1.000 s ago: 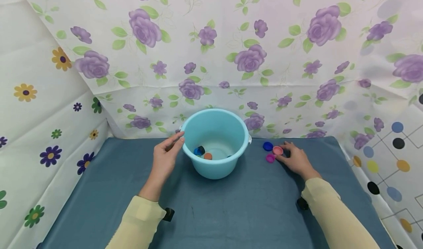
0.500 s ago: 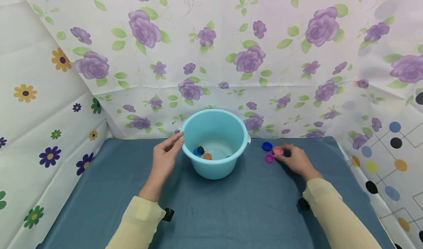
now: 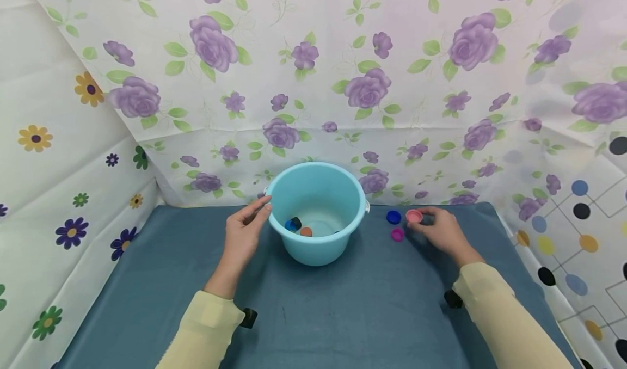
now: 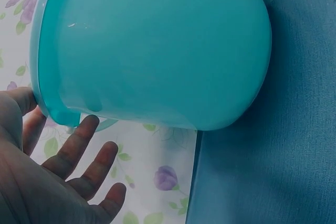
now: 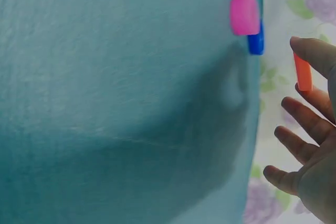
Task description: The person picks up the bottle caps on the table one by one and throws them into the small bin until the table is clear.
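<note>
A light blue bucket [image 3: 315, 252] stands upright at the back middle of the cloth-covered table. At its left rim, my left hand [image 3: 242, 230] holds on with thumb and index finger, the other fingers spread apart. My right hand [image 3: 444, 232] pinches a coral-pink bottle cap [image 3: 413, 216] between thumb and fingertip. That cap [image 5: 303, 72] is seen edge-on in the right wrist view, off the cloth. A dark blue cap [image 3: 393, 217] and a magenta cap [image 3: 397, 234] lie just left of the right hand.
Inside the bucket lie an orange cap [image 3: 306, 232] and some blue and black ones [image 3: 292, 225]; the near wall partly hides the contents. A flowered sheet [image 3: 313, 86] rises behind the table's back edge. The blue-grey cloth [image 3: 333, 314] spreads in front of the bucket.
The coral-pink cap has come up off the cloth in my right hand, away from the other two caps. My left hand stays at the bucket rim. The head view has shifted slightly.
</note>
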Tool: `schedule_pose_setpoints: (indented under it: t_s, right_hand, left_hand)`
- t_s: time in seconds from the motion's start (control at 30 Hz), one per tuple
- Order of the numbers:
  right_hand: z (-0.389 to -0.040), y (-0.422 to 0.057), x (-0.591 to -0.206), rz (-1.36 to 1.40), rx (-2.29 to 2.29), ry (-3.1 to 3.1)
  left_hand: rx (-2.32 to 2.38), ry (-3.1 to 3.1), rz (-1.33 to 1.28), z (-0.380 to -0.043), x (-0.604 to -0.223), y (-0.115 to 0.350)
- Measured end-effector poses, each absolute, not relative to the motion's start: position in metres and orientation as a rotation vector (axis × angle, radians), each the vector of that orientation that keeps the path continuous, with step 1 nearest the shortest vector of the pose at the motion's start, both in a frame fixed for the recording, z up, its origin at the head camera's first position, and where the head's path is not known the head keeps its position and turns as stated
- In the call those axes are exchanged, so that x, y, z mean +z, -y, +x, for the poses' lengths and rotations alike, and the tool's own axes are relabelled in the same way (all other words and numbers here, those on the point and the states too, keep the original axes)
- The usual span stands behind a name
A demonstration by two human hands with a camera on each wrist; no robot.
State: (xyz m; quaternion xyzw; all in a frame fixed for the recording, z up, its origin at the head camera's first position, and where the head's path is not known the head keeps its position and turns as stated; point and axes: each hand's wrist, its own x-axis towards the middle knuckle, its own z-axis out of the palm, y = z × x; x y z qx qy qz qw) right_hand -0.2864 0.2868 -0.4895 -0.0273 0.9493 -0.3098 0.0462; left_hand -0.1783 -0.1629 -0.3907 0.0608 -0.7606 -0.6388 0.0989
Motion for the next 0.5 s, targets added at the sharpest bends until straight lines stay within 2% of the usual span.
schedule_pose_setpoints:
  t_s: [0.5]
  right_hand:
    - [-0.281, -0.255, -0.437, -0.191, -0.957, -2.961]
  left_hand:
    - [-1.885, 2.244, 0.183, -0.178, -0.391, 0.163]
